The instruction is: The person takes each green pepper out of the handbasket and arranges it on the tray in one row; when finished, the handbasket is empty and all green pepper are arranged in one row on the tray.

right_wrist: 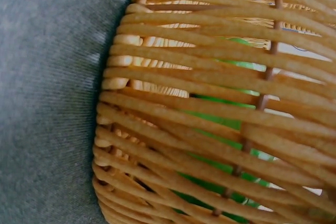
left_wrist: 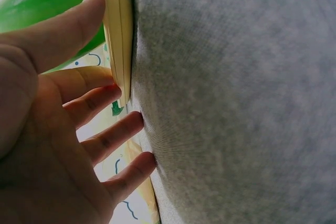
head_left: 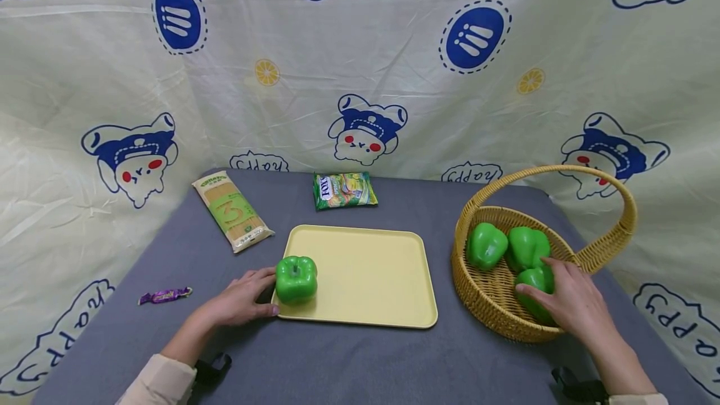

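My left hand (head_left: pixel 247 297) is at the left edge of a pale yellow tray (head_left: pixel 371 280). In the left wrist view its thumb and fingertips touch the tray rim (left_wrist: pixel 119 35), with the fingers spread and fairly straight. One green bell pepper (head_left: pixel 296 279) stands upright on the tray's left end, beside that hand. Over at the right, my right hand (head_left: pixel 575 299) reaches into a wicker basket (head_left: pixel 478 302) and grips a green bell pepper (head_left: pixel 534 280) between thumb and fingers. Two more green peppers (head_left: pixel 487 246) lie behind it in the basket. Basket weave hides the right hand in the right wrist view.
The basket's tall handle (head_left: pixel 610 255) arches over its right side. Behind the tray lies a green snack packet (head_left: pixel 344 190). A pack of noodles (head_left: pixel 233 211) rests at the back left, and a purple wrapped candy (head_left: pixel 165 295) lies left of the left hand. A printed curtain (head_left: pixel 405 42) backs the table.
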`<state>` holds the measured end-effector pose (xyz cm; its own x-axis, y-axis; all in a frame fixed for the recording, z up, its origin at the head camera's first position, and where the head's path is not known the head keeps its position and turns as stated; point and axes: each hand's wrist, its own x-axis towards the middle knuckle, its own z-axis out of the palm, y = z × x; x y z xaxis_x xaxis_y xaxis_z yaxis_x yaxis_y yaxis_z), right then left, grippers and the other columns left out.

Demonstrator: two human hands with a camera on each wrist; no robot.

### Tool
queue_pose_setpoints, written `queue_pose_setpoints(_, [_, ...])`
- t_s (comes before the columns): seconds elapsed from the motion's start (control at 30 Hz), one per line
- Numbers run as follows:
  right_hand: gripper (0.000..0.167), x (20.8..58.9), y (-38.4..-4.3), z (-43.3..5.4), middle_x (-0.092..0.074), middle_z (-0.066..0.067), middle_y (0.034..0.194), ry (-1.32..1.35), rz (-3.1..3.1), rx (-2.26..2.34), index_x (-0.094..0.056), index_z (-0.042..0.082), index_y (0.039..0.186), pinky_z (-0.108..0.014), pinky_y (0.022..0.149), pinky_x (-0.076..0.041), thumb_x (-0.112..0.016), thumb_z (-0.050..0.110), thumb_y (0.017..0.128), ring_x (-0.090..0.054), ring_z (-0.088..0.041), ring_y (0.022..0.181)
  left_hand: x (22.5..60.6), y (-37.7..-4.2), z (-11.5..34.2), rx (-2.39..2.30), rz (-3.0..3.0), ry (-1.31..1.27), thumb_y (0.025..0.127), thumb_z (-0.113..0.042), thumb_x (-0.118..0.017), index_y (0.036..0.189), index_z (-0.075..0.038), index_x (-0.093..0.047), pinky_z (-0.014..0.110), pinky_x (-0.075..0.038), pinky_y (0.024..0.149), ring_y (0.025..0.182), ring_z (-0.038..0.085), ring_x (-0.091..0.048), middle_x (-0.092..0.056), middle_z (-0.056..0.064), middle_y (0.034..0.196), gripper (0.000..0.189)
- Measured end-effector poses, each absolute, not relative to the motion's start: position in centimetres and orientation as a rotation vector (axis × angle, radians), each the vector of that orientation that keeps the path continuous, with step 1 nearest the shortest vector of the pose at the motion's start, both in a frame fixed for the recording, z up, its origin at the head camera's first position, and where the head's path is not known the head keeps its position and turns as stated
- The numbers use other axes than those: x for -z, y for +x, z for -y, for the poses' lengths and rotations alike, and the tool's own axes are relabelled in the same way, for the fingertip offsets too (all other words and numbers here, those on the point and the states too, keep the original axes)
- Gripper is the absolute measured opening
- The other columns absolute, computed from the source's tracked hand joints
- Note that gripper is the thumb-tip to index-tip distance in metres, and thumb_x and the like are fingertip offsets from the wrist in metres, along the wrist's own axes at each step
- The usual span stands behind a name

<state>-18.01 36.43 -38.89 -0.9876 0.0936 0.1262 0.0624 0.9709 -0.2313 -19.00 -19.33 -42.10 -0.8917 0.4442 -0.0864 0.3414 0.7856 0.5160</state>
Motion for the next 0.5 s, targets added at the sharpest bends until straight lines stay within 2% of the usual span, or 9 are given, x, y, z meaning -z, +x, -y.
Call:
queue_pose_setpoints(0.3, [0.094, 38.84, -18.40, -36.41, -0.037, -0.041, 0.127, -0.073, 3.009, -0.376, -0.038, -0.011, 0.134, -0.067, 0.084, -0.034, -0.069, 0.057, 0.076, -0.039, -0.057, 0.108, 42.12, -19.02, 19.32, -0.747, -2.770, 0.612, 0.082, -0.032, -0.071, 0.138, -0.001, -0.046, 0.063, -0.031, 0.098, 0.129, 0.039, -0.039, -0.043, 0.017, 0.144, 0.069])
queue_pose_setpoints(0.5, [0.096, 38.73, -18.69, -36.25, -0.038, -0.041, 0.127, -0.060, 3.031, -0.350, -0.039, -0.011, 0.133, -0.067, 0.084, -0.034, -0.068, 0.059, 0.075, -0.040, -0.056, 0.109, 42.07, -19.02, 19.31, -0.750, -2.773, 0.618, 0.082, -0.032, -0.071, 0.138, -0.001, -0.046, 0.063, -0.031, 0.098, 0.129, 0.039, -0.039, -0.043, 0.017, 0.144, 0.069])
